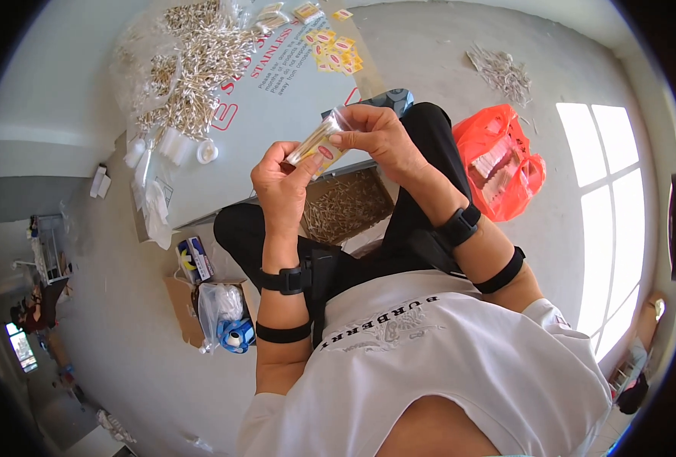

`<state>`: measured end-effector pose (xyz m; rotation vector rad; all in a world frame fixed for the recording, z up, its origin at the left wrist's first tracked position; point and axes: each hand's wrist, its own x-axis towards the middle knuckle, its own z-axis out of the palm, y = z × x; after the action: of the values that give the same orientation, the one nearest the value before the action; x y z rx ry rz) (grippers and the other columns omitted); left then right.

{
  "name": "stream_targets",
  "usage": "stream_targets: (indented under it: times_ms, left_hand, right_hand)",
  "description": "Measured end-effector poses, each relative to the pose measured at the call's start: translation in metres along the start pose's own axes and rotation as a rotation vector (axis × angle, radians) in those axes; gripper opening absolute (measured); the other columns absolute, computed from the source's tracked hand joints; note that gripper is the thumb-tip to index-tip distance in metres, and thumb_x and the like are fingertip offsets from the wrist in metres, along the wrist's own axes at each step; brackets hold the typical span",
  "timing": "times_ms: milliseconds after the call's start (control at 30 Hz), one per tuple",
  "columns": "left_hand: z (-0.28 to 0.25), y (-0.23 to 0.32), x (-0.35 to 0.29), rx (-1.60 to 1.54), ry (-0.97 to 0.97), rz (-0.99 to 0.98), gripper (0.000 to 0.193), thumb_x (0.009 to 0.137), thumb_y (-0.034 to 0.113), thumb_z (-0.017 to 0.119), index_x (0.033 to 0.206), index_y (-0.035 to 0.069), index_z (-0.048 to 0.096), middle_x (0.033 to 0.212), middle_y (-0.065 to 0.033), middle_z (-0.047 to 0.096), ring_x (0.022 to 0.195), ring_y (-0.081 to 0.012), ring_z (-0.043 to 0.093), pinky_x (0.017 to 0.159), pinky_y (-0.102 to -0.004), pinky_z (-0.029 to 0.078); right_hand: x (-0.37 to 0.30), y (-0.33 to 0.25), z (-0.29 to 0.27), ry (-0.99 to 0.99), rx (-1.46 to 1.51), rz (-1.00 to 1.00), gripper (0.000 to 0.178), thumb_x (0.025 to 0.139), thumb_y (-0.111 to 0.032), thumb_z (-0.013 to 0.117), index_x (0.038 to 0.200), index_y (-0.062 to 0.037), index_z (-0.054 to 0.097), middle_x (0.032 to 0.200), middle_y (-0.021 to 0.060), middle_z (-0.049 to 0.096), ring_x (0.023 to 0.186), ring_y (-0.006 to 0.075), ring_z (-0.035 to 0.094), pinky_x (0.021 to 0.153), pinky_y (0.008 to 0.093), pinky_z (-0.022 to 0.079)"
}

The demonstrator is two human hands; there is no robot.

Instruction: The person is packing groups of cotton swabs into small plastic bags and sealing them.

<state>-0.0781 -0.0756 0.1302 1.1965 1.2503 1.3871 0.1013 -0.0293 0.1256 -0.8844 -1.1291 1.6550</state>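
Note:
Over the near edge of the table [239,164], both hands hold one small clear packet of cotton swabs [319,146] with a yellow card in it. My left hand [281,183] pinches its lower left end between thumb and fingers. At the upper right end, my right hand [384,141] grips the packet, thumb on top. A big heap of loose cotton swabs [201,68] spreads over the table's left side, partly in clear plastic. Yellow cards [336,53] lie scattered at the table's far right, near a filled swab packet [273,17].
Below my hands, between my knees, stands a box of loose swabs [345,202]. A red plastic bag [498,129] with packets sits on the floor at right, near scattered swabs [500,72]. A cardboard box [184,308] stands at lower left. White rolls [176,145] rest by the heap.

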Motion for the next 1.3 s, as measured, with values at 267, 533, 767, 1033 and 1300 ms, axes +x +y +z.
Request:
stream_targets:
  times_ms: [267,533,767,1033,1300]
  left_hand:
    - [0.012,0.020,-0.009,-0.119,0.106,0.179,0.025,0.080,0.002,0.077,0.100,-0.004,0.064,0.086,-0.0026,0.064,0.076,-0.0062,0.056,0.070,-0.0202,0.048]
    - [0.011,0.023,-0.011,-0.080,0.155,0.247,0.023,0.083,0.004,0.076,0.102,-0.003,0.064,0.086,-0.0015,0.063,0.076,-0.0065,0.056,0.072,-0.0200,0.047]
    - [0.026,0.034,-0.013,0.011,-0.001,0.381,0.054,0.074,0.012,0.083,0.119,-0.001,0.055,0.105,-0.0080,0.062,0.090,-0.0136,0.058,0.079,-0.0279,0.049]
    - [0.044,0.030,-0.021,0.354,0.174,0.478,0.049,0.077,0.015,0.081,0.118,-0.001,0.059,0.109,-0.0075,0.060,0.098,-0.0185,0.057,0.086,-0.0305,0.048]
    - [0.047,0.037,-0.021,0.461,0.204,0.645,0.033,0.078,0.010,0.078,0.108,0.000,0.067,0.110,-0.0086,0.066,0.111,-0.0252,0.055,0.096,-0.0364,0.045]
  right_hand:
    - [-0.013,0.009,0.006,0.027,0.427,0.136,0.016,0.085,-0.012,0.073,0.101,-0.0099,0.070,0.094,-0.0012,0.070,0.087,0.0095,0.064,0.075,0.0280,0.050]
    - [-0.020,0.008,0.012,-0.006,0.434,0.158,0.017,0.088,-0.016,0.071,0.104,-0.0099,0.069,0.095,0.0009,0.069,0.089,0.0119,0.064,0.075,0.0307,0.052]
    - [-0.011,0.032,0.017,-0.153,0.932,0.272,0.035,0.095,-0.023,0.061,0.123,-0.0023,0.057,0.115,0.0090,0.065,0.104,0.0200,0.063,0.089,0.0387,0.052]
    - [-0.019,0.038,0.038,-0.345,1.196,0.157,0.036,0.097,-0.023,0.057,0.124,-0.0003,0.052,0.119,0.0113,0.061,0.110,0.0234,0.060,0.101,0.0415,0.047]
    - [-0.028,0.042,0.045,-0.446,1.311,0.192,0.034,0.098,-0.017,0.054,0.127,-0.0003,0.049,0.121,0.0106,0.058,0.113,0.0228,0.058,0.102,0.0363,0.047]
